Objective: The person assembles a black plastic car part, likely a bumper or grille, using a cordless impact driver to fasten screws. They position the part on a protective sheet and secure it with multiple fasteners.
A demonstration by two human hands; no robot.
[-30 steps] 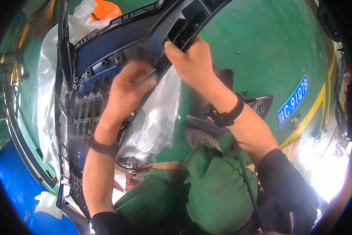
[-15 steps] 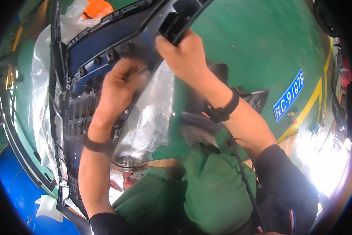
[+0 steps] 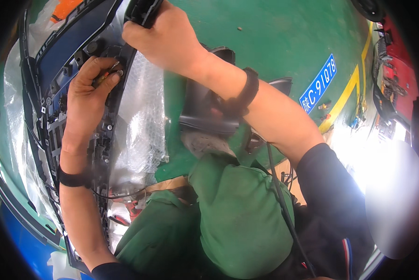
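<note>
A long black plastic panel [image 3: 118, 86], like a car bumper with clips and ribs on its back, stretches along the left side. At its upper part my left hand [image 3: 86, 93] is closed, with thumb and fingers pinching a slim red-and-yellow piece [image 3: 106, 74] whose exact kind I cannot make out. Farther up and right, my right hand [image 3: 167, 39] is wrapped round a black housing-like part [image 3: 144, 11] at the panel's upper end. Both wrists wear dark bands.
Bubble wrap [image 3: 141, 121] lies under and beside the panel on the green floor [image 3: 265, 32]. Black moulded parts [image 3: 209, 107] sit beyond my knees. A blue plate [image 3: 317, 84] and yellow floor line [image 3: 344, 105] are at the right. A cable [image 3: 286, 205] hangs beside my leg.
The scene has shifted left and slightly up in the picture. My left hand's fingers have turned, and the slim piece in them shows more plainly. My right hand keeps its grip.
</note>
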